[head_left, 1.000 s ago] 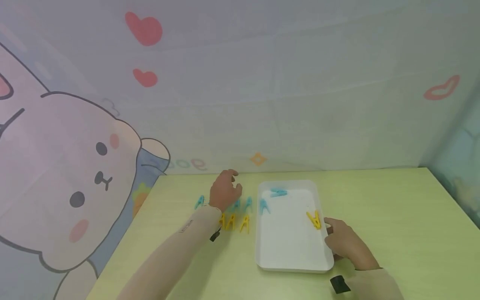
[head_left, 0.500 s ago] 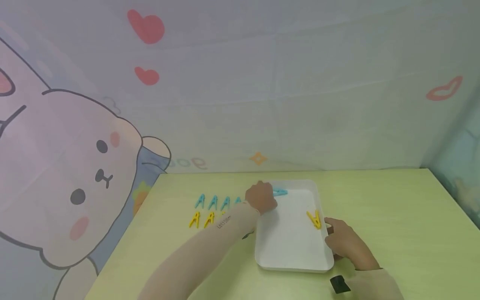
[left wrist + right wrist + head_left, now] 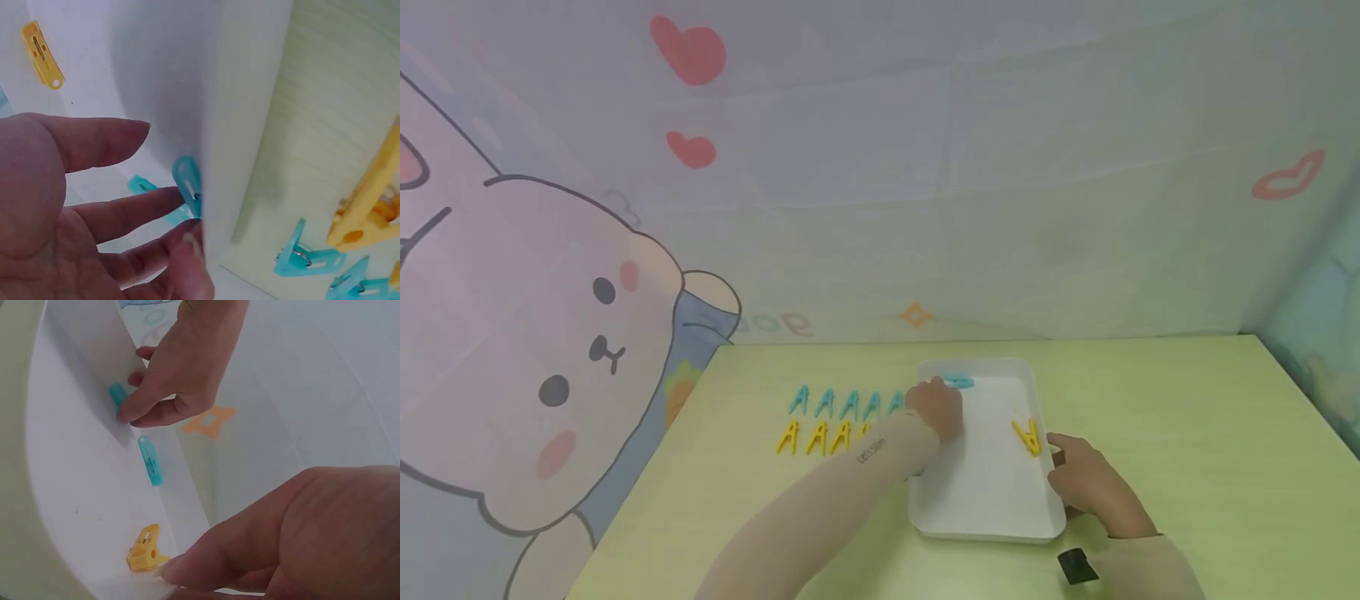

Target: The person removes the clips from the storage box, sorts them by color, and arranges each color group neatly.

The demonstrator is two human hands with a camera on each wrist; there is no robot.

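My left hand (image 3: 936, 408) reaches into the white tray (image 3: 985, 508) at its left wall. In the left wrist view, its fingertips touch a blue clothespin (image 3: 186, 178) leaning by that wall, while the thumb stays apart from it. My right hand (image 3: 1086, 479) grips the tray's right rim, fingers partly hidden beneath it. Inside the tray, a second blue clothespin (image 3: 958, 381) lies near the far wall. A yellow clothespin (image 3: 1028, 437) lies by the right wall, close to my right fingertips.
Left of the tray, several blue clothespins (image 3: 800, 400) form a row on the light green table (image 3: 1187, 433). Several yellow clothespins (image 3: 788, 437) line up in front of them, some hidden by my left sleeve. A printed cloth (image 3: 1000, 208) hangs behind the table.
My left hand has moved right, from above the clothespin rows into the tray, to the blue clothespin by the left wall. My right hand has stayed on the rim.
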